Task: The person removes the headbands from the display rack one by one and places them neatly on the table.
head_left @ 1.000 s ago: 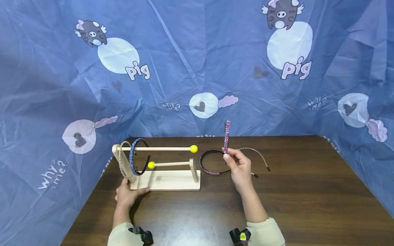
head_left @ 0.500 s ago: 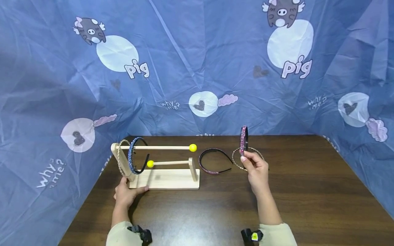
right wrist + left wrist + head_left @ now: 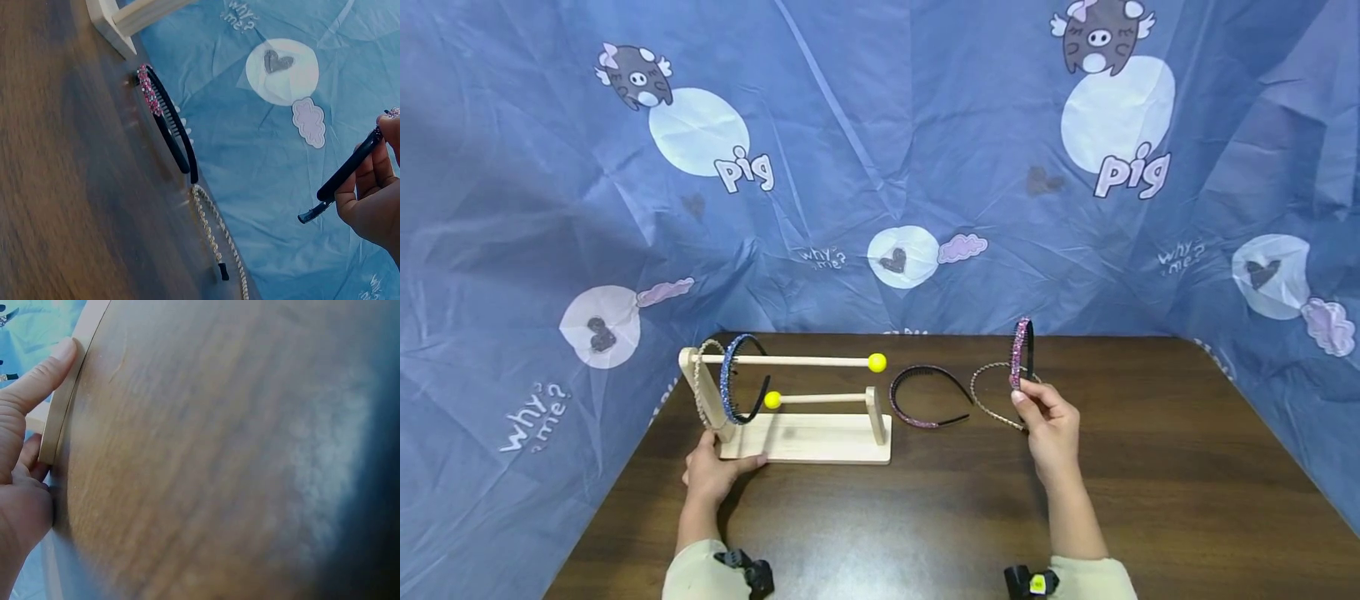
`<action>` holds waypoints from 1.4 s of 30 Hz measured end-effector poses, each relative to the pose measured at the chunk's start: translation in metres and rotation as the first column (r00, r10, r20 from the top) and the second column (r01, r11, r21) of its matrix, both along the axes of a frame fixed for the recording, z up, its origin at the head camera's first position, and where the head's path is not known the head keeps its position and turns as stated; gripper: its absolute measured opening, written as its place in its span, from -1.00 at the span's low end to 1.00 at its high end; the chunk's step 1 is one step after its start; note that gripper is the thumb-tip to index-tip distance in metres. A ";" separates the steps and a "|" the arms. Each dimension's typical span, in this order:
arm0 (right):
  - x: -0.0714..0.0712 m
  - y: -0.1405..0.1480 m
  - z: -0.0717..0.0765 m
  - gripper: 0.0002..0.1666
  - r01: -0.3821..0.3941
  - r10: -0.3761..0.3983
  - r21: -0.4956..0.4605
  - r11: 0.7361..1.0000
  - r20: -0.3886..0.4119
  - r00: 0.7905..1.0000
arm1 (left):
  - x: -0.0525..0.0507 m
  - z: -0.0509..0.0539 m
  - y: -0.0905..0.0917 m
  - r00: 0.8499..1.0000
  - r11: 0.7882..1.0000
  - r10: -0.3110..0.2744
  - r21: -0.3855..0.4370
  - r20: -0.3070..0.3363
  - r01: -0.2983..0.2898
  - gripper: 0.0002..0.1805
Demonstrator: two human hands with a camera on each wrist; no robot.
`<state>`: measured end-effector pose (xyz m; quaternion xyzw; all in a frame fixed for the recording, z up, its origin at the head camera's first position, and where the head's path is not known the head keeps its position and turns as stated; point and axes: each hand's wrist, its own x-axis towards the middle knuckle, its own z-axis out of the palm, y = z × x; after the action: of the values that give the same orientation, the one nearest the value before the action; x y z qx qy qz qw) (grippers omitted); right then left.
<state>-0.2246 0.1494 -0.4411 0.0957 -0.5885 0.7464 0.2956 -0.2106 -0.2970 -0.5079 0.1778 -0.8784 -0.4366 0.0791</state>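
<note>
A pink glittery headband (image 3: 1018, 354) with a black inner side stands raised in my right hand (image 3: 1054, 427), pinched between thumb and fingers. In the right wrist view, the black end of this headband (image 3: 350, 167) sticks out past the fingers. My left hand (image 3: 709, 473) grips the left end of a wooden headband stand (image 3: 827, 439); its thumb (image 3: 53, 367) lies along the base's edge in the left wrist view. On the stand's upper rod hang a blue glittery headband (image 3: 726, 379) and a braided beige headband (image 3: 698, 383).
Another pink-and-black headband (image 3: 917, 423) lies on the brown table (image 3: 1180, 467), right of the stand. Beside it lies a braided beige headband (image 3: 988, 408), partly behind my right hand. Yellow balls (image 3: 877, 362) cap the stand's rods. Blue printed cloth (image 3: 820, 192) surrounds the table's back and sides.
My right hand has moved right with the pink headband and come down slightly, uncovering the headbands on the table. My left hand keeps its place on the stand.
</note>
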 end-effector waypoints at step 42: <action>0.007 0.064 -0.018 -0.84 0.184 -0.181 0.003 0.983 0.209 0.961 | -0.002 0.002 0.001 1.000 1.000 0.007 0.004 0.025 -0.007 0.15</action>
<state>-0.2175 0.2138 -0.4589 -0.0400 -0.6165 0.7265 0.3008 -0.2123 -0.2963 -0.5057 0.1864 -0.8777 -0.4360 0.0691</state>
